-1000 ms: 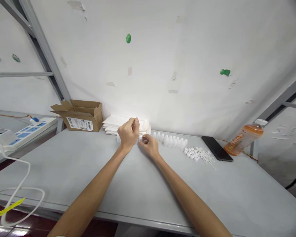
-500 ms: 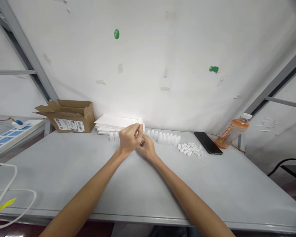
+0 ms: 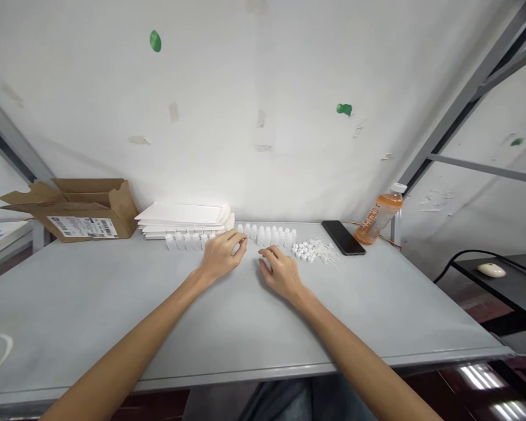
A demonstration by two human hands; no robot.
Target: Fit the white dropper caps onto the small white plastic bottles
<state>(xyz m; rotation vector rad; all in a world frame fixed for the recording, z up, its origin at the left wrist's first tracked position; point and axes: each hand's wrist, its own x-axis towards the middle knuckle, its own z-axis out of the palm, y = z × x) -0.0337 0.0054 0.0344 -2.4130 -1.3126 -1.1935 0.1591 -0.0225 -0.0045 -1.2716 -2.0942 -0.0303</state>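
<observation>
My left hand [image 3: 222, 255] is above the table with its fingers bent and the thumb a little apart; I see nothing held in it. It is just in front of the small white bottles, covering part of their line. My right hand [image 3: 282, 272] rests low over the table, fingers loosely curled, a gap between thumb and forefinger. To the left stands a row of small white bottles [image 3: 187, 242], upright. Behind and between my hands is another group of white bottles [image 3: 275, 235]. Right of it lie a pile of small white caps [image 3: 304, 251] and thin white pieces [image 3: 326, 252].
An open cardboard box [image 3: 85, 210] stands at the back left, beside a stack of white sheets or envelopes [image 3: 182, 215]. At the back right lie a black phone [image 3: 343, 238] and a leaning bottle of orange drink [image 3: 379, 216]. A white cable [image 3: 4, 345] loops at far left.
My hands were together around something whitish; now they are apart, the right one moved to the right and lowered. The view has turned rightward.
</observation>
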